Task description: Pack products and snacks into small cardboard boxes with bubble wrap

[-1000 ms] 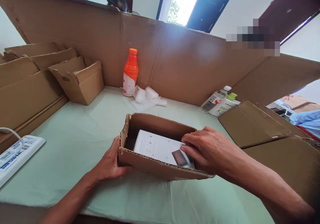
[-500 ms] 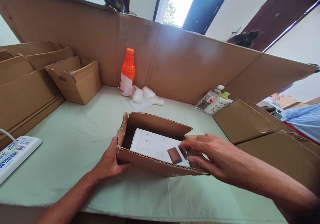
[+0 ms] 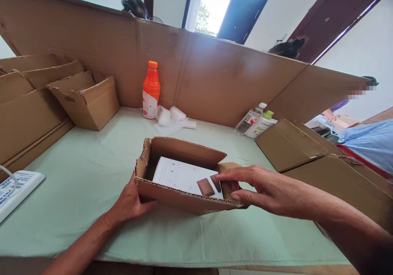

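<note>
A small open cardboard box (image 3: 181,196) sits on the pale green table cover, close in front of me. Inside it lies a white product box (image 3: 181,176) with a dark rectangle printed on it. My left hand (image 3: 129,203) grips the cardboard box at its near left corner. My right hand (image 3: 264,189) is at the box's right end, fingers pinching the right side flap (image 3: 227,176).
An orange bottle (image 3: 151,90) and white wrapping (image 3: 172,117) stand by the tall cardboard wall (image 3: 221,78). Two bottles (image 3: 256,121) lie at the back right. Empty boxes (image 3: 87,99) are stacked left, flat cardboard (image 3: 288,144) right, a white power strip (image 3: 14,189) at the left edge.
My right hand has drawn back out of the box interior to its right end and now holds the side flap. The left hand has stayed on the corner.
</note>
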A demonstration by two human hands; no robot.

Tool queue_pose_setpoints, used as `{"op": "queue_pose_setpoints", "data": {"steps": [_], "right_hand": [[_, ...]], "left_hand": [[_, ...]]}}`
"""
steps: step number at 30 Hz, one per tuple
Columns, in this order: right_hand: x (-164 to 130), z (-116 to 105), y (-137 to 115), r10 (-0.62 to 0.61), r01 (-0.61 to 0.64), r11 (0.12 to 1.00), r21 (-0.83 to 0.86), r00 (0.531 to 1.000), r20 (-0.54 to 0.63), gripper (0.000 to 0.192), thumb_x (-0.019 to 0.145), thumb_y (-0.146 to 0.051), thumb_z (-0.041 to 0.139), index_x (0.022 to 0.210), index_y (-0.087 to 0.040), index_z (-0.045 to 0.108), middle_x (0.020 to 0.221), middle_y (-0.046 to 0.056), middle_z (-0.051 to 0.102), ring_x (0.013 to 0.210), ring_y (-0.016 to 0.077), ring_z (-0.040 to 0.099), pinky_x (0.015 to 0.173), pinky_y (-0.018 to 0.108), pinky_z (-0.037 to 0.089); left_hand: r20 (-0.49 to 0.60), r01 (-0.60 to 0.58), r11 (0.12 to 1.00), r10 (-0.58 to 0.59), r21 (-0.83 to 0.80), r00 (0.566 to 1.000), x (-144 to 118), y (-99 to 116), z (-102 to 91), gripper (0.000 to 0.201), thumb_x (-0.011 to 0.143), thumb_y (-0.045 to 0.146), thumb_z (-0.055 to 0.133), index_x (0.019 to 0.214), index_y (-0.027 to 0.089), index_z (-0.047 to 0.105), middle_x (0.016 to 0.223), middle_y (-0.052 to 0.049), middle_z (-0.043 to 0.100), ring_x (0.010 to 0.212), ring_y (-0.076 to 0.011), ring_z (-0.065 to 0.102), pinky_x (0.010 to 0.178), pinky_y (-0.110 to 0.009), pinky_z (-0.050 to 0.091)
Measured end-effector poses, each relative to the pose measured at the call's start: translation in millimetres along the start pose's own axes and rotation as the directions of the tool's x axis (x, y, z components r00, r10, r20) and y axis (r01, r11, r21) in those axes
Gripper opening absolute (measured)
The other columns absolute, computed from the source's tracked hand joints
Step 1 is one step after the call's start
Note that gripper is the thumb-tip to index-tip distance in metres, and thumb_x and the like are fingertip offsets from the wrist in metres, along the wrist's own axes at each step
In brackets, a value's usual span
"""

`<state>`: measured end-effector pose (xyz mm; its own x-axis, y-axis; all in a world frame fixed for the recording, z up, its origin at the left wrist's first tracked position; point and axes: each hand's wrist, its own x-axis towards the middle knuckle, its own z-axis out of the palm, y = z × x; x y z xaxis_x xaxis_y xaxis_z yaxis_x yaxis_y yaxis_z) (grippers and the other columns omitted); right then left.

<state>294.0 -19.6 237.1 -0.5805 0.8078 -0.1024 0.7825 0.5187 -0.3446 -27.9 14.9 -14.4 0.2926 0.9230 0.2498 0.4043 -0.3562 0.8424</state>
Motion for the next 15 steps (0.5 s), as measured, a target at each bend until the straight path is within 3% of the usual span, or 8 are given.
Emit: {"op": "queue_pose_setpoints", "data": {"steps": [3,7,10,11,12,14,15], "right_hand": [[0.3,3.1,0.6,0.013,-0.013,1.0,-0.002,1.0,-0.01,0.034,0.091,-0.022,0.055,0.117,-0.032,0.075,0.089,0.0,0.076,0.072,0.0154,0.069,0.063,0.023,0.054],[1.1,6.6,1.3,0.018,-0.019,1.0,-0.019,1.0,-0.015,0.032,0.093,-0.026,0.055,0.118,-0.031,0.074,0.091,0.0,0.076,0.073,0.0154,0.07,0.064,0.025,0.055],[-5.9,12.5,5.4,0.049,-0.056,0.998,-0.027,0.98,-0.194,0.027,0.093,-0.033,0.057,0.114,-0.03,0.075,0.1,0.003,0.078,0.087,0.0204,0.072,0.068,0.029,0.058],[-11.1,16.8,8.3,0.088,-0.1,0.995,-0.024,0.945,-0.315,0.025,0.093,-0.035,0.058,0.11,-0.029,0.075,0.103,0.004,0.078,0.09,0.022,0.072,0.068,0.03,0.058],[-17.7,22.8,12.2,0.143,-0.165,0.986,-0.011,0.881,-0.451,0.023,0.093,-0.037,0.059,0.106,-0.029,0.075,0.103,0.005,0.078,0.091,0.0232,0.072,0.068,0.031,0.058],[-33.9,42.1,22.9,0.273,-0.308,0.948,0.077,0.67,-0.691,0.018,0.093,-0.04,0.061,0.1,-0.029,0.074,0.098,0.004,0.078,0.086,0.0237,0.072,0.068,0.033,0.058],[-42.3,55.8,29.2,0.329,-0.342,0.928,0.146,0.572,-0.751,0.018,0.092,-0.041,0.062,0.098,-0.029,0.074,0.095,0.004,0.078,0.083,0.0236,0.072,0.069,0.034,0.059]], "left_hand": [[0.031,-0.033,0.994,0.03,0.1,0.999,-0.6,-2.7,0.2,0.057,0.075,0.054,0.074,0.117,0.018,0.062,0.113,-0.015,0.068,0.12,-0.0387,0.063,0.108,-0.06,0.044],[0.018,-0.039,0.994,0.038,0.105,0.999,-0.6,-1.9,0.6,0.065,0.075,0.055,0.074,0.126,0.017,0.057,0.115,-0.014,0.067,0.119,-0.0377,0.063,0.105,-0.058,0.048],[0.02,-0.044,0.995,0.043,0.091,0.999,-0.9,-0.7,1.1,0.07,0.074,0.052,0.075,0.132,0.018,0.054,0.122,-0.016,0.065,0.123,-0.0387,0.061,0.103,-0.057,0.05],[0.021,-0.042,0.995,0.04,0.092,0.999,-1.1,-0.5,1.1,0.071,0.074,0.051,0.075,0.132,0.018,0.054,0.125,-0.016,0.064,0.125,-0.0397,0.059,0.103,-0.058,0.049],[0.015,-0.039,0.995,0.038,0.097,0.999,-1.4,-0.2,1.1,0.071,0.073,0.05,0.076,0.133,0.018,0.054,0.127,-0.017,0.063,0.127,-0.041,0.058,0.103,-0.059,0.049],[-0.013,-0.038,0.994,0.04,0.105,0.999,-1.9,0.2,0.8,0.074,0.072,0.047,0.078,0.135,0.018,0.053,0.134,-0.019,0.059,0.13,-0.0431,0.055,0.105,-0.061,0.048],[-0.024,-0.043,0.994,0.046,0.103,0.999,-2.0,0.5,0.4,0.075,0.072,0.046,0.078,0.137,0.019,0.051,0.137,-0.019,0.058,0.131,-0.0433,0.054,0.105,-0.06,0.049]]}}
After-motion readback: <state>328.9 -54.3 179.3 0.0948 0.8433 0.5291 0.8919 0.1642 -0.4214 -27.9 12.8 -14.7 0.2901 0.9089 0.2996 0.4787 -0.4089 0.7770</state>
